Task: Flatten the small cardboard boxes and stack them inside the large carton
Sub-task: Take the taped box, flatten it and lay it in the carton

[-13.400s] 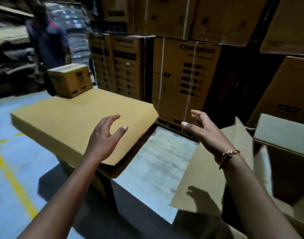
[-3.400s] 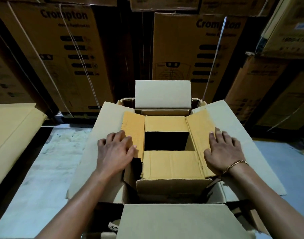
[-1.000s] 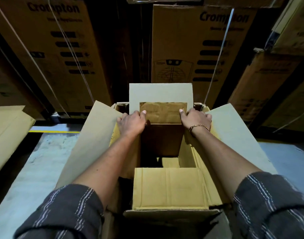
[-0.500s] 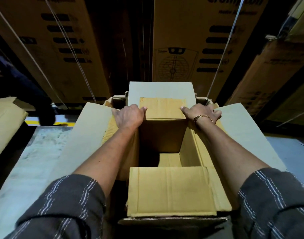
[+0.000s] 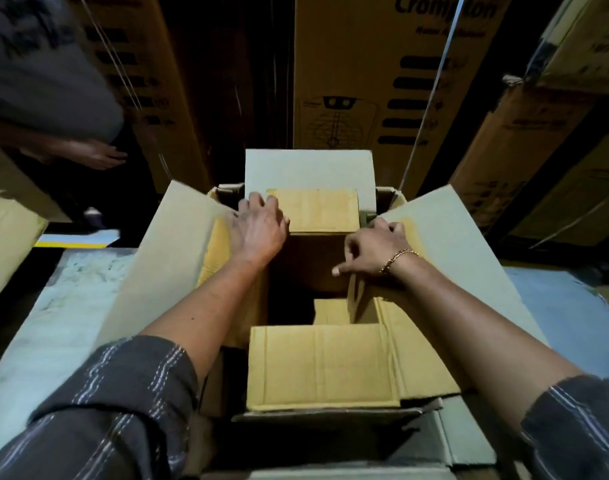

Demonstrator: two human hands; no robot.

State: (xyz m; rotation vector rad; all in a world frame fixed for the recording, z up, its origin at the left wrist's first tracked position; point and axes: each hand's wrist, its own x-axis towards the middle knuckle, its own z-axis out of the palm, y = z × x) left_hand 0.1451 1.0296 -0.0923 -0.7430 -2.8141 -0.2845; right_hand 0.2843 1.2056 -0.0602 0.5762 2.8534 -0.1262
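Head camera: a worker leans over the large carton, its pale outer flaps splayed open, with a small cardboard box sitting opened-up inside it. The left hand lies with fingers curled over the small box's far-left corner, just beside the far flap, which stands up against the carton's far wall. The right hand pinches the top edge of the small box's right wall, thumb pointing inward over the dark well. The near flap lies flat toward the worker.

The small box appears only partly collapsed, wedged within the carton rather than lying flat at its bottom. The likely trouble: with both hands working at the far end, the walls may buckle unevenly and jam against the carton's sides, or the near flap may spring up and block the stack. A second person, left of the carton and blurred, stands close enough to jostle its left outer flap.
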